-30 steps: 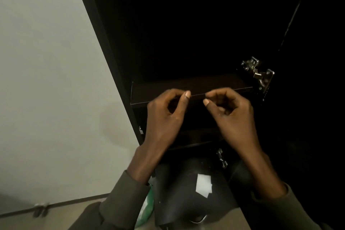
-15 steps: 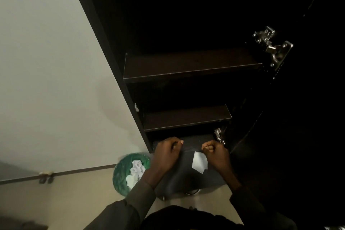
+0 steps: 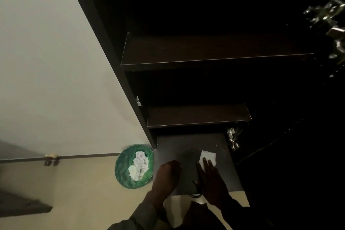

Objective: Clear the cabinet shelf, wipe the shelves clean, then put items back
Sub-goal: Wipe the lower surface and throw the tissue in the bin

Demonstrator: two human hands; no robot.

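Cabinet (image 3: 112, 46) floor: right hand (image 3: 211, 179) now flat on white paper (image 3: 208, 156); left hand (image 3: 167, 175) unclenched, grip state unclear.

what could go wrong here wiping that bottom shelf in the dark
The right hand only presses flat fingers on the white wipe, so it may slip free. The shelves above overhang; lifting the head risks a bump. The open green bin sits close beside the left hand, easily knocked.
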